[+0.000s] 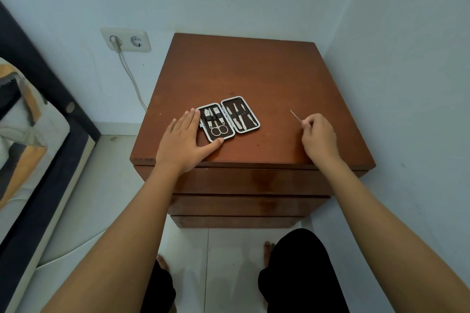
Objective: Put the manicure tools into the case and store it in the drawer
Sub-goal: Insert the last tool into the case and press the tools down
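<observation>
Case open flat on worktop, left hand spread, bracing its left edge. Thin pick pinched in right hand's grip, well right of case. Best slid tip-first under a free elastic loop, probably in the right half.

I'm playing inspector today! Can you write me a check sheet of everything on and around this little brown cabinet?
Surface: wooden cabinet top, mostly bare.
Job's things: manicure case lies open flat, tools strapped in both halves, scissors in the left half; one thin metal tool is still out. Drawers shut.
Clutter: nothing seen.
Hands: left hand flat against the case's left edge; right hand pinching the thin tool.
Cables: white cord plugged into the wall socket.
Surroundings: bed at left, white tiled floor, pale walls.
</observation>
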`<state>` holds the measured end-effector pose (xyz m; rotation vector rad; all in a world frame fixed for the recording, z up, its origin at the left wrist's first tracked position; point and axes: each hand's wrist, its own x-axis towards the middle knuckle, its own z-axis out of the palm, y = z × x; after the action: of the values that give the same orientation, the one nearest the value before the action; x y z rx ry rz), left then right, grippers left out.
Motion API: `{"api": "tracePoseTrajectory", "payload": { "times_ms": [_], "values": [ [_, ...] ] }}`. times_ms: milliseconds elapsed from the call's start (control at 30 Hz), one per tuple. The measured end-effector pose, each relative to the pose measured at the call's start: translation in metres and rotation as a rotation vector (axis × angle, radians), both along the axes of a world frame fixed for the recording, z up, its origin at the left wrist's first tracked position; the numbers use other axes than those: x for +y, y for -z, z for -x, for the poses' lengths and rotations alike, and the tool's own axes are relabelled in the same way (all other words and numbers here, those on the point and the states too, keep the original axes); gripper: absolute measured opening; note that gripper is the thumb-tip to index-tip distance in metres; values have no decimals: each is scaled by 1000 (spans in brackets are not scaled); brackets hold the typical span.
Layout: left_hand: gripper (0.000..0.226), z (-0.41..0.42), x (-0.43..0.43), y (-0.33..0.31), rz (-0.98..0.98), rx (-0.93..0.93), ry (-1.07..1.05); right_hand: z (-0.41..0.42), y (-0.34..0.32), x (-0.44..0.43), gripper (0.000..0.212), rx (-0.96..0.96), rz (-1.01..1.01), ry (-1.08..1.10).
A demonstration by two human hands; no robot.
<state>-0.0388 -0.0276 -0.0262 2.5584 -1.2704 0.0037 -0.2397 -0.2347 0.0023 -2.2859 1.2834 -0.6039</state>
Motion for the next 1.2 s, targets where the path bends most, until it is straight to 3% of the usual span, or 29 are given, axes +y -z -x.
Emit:
{"api": "tracePoseTrajectory", "payload": {
  "times_ms": [67,200,500,1200],
  "values": [
    [99,0,0,0,0,-2,-2,-10,-2,12,13,-136,-77,-86],
    [97,1,1,1,2,-2,4,-31,-1,33,6,-161,-71,-238],
    [96,0,0,1,15,0,2,-43,3,46,16,-227,123,-263],
    [93,0,1,1,20,4,5,-61,-2,50,31,140,127,-460]
  ]
}}
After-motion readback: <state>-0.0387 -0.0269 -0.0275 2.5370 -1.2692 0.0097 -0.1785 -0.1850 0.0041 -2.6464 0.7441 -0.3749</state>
